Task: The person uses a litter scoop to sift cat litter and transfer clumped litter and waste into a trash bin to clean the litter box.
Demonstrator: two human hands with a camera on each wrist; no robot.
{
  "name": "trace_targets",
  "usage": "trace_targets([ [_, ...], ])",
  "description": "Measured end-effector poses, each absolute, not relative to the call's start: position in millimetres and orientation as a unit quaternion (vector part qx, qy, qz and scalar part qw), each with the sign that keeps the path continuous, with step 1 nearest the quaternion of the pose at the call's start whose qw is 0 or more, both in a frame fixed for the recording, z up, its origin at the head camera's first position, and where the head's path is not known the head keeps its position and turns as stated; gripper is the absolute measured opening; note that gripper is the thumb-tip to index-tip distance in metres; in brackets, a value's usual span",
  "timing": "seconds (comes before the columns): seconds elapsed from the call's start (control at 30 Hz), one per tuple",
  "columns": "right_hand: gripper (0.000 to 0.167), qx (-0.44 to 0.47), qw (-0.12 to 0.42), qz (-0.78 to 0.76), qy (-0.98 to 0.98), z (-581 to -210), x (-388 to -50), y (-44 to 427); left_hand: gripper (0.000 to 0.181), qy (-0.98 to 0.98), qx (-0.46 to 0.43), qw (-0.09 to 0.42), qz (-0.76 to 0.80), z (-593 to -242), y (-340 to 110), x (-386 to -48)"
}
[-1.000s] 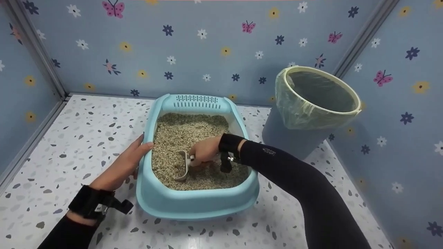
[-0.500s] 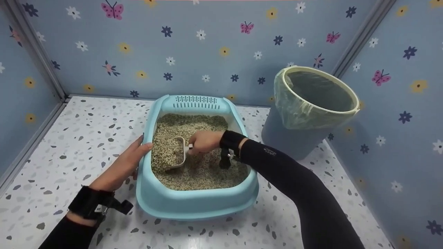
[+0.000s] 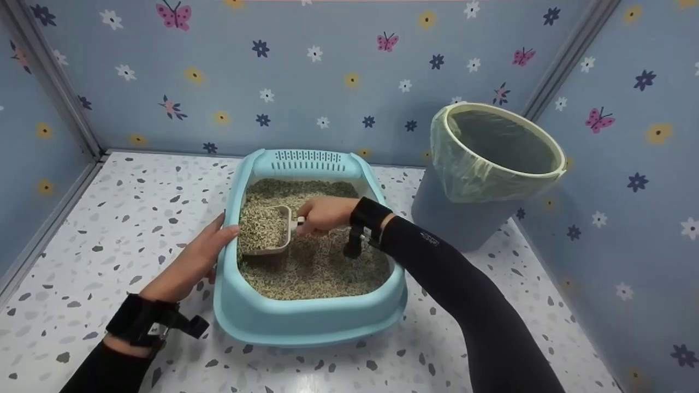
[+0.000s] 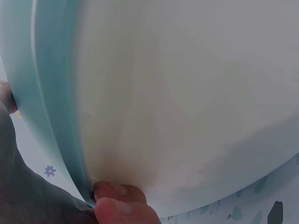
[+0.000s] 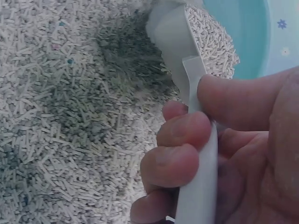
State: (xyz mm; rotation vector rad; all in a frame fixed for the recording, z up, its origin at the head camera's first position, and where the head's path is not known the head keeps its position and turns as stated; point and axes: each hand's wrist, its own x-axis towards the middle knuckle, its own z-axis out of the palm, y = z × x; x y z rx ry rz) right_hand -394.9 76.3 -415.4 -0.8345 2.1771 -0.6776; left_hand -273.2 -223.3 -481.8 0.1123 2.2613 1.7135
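A light blue litter box [image 3: 306, 325] holds pale pellet litter [image 3: 327, 278]. My right hand [image 3: 326, 214] grips the handle of a white litter scoop [image 5: 198, 196], its fingers wrapped round it and the thumb along the top. The scoop's pan, heaped with litter, is over the left part of the box, above the litter surface; its shadow shows below in the right wrist view. At the box's left side my left hand [image 3: 199, 254] holds the rim, thumb on top. In the left wrist view its fingertips [image 4: 124, 200] curl under the rim against the pale lower wall.
To the right of the box stands a blue-grey waste bin [image 3: 464, 218] lined with a translucent bag [image 3: 464, 169] under a cream ring. Flower-patterned wall panels [image 3: 306, 82] enclose the back and sides of the speckled white tabletop [image 3: 147, 207].
My right hand has lifted the scoop out of the litter and moved it toward the back of the box, its pan now level and full. The left hand stays on the rim.
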Motion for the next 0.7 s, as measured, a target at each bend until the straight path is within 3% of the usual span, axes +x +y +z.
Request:
trace_targets([
  [0.33,0.053,-0.304,0.355,-0.298,0.832,-397,-397,101,0.090,0.784,0.041,0.149,0.601,-482,-221,-273],
  [0.7,0.045,-0.296,0.339,-0.353,0.821,-378,-396,130,0.088,0.787,0.049,0.139,0.599,-483,-223,-274],
])
